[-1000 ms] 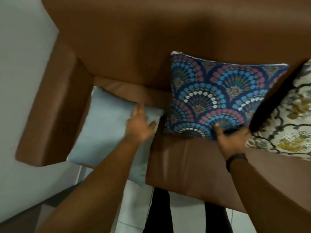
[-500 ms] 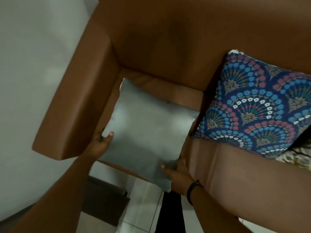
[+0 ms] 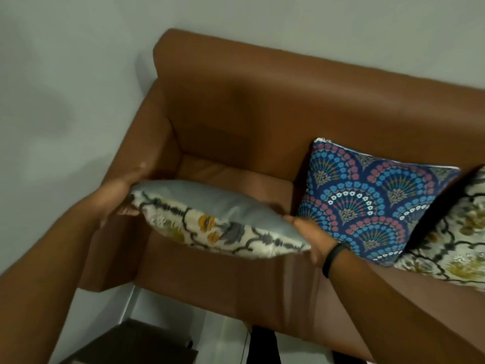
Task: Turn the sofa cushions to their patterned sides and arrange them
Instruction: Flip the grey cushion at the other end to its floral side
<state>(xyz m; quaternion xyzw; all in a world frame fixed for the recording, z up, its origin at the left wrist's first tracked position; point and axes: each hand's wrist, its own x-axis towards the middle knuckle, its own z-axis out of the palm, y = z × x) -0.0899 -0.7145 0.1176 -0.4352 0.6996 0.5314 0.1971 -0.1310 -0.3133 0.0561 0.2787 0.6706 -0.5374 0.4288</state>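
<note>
Grey-backed cushion [image 3: 210, 219]: held in the air above the left end of the brown leather sofa [image 3: 262, 106], clear of the seat, tilted so its plain grey face points up and away while its cream floral face with dark scrolls and orange blooms shows along the near underside. Left hand [image 3: 118, 195]: clasped around the cushion's left corner, beside the sofa's armrest. Right hand [image 3: 307, 235]: gripping the cushion's right corner, a black band [image 3: 333, 258] on its wrist. Blue fan-patterned cushion [image 3: 378, 200]: propped upright against the backrest, patterned face forward, just to the right of the held cushion. Cream floral cushion [image 3: 459, 243]: at the right edge, partly out of frame, overlapping the blue one's right side. Pale wall [image 3: 65, 74]: behind the sofa. Dark low furniture [image 3: 136, 342]: on the floor at lower left, blurred.
</note>
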